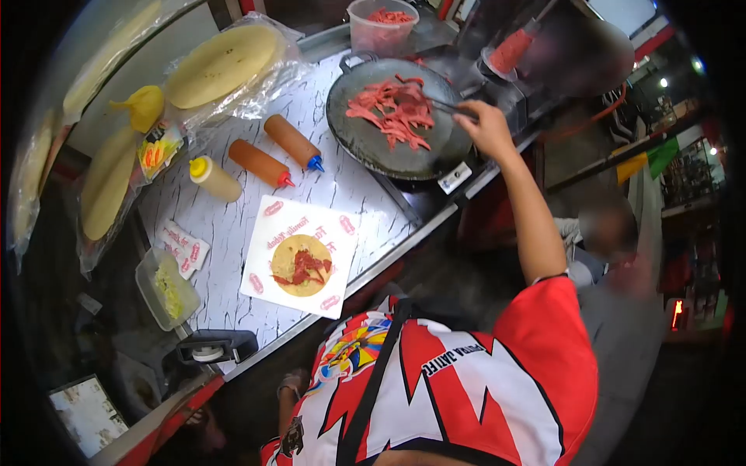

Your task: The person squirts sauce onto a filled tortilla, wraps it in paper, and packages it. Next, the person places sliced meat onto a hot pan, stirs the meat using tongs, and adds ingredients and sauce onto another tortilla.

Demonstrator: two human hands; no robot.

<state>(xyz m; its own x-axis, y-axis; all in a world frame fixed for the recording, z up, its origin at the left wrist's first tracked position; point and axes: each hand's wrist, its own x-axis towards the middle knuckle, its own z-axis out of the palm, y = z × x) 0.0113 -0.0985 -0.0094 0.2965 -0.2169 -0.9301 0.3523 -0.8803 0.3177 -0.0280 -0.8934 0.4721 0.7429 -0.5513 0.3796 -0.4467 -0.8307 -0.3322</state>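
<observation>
My right hand (pixel 486 130) is closed around the end of dark tongs (pixel 447 104), whose far end reaches into strips of reddish meat (pixel 388 111) on a round black pan (pixel 353 144). Down by my side, near the table's front edge, hangs my left hand (pixel 294 381), small and dim; its fingers are not clear. A flatbread (pixel 301 286) topped with red-brown meat (pixel 305 268) lies on a white printed paper (pixel 268 233) on the table. Behind the paper are a red-tipped sauce bottle (pixel 259 161), a blue-tipped one (pixel 291 140) and a yellow-capped one (pixel 215 179).
Bagged flatbreads (pixel 225 66) lie at the back left. A tub of shredded greens (pixel 167 291) and a black dispenser (pixel 217 347) are at the left. Behind the pan stands a tub of meat (pixel 381 27). A seated person (pixel 598 241) is at the right.
</observation>
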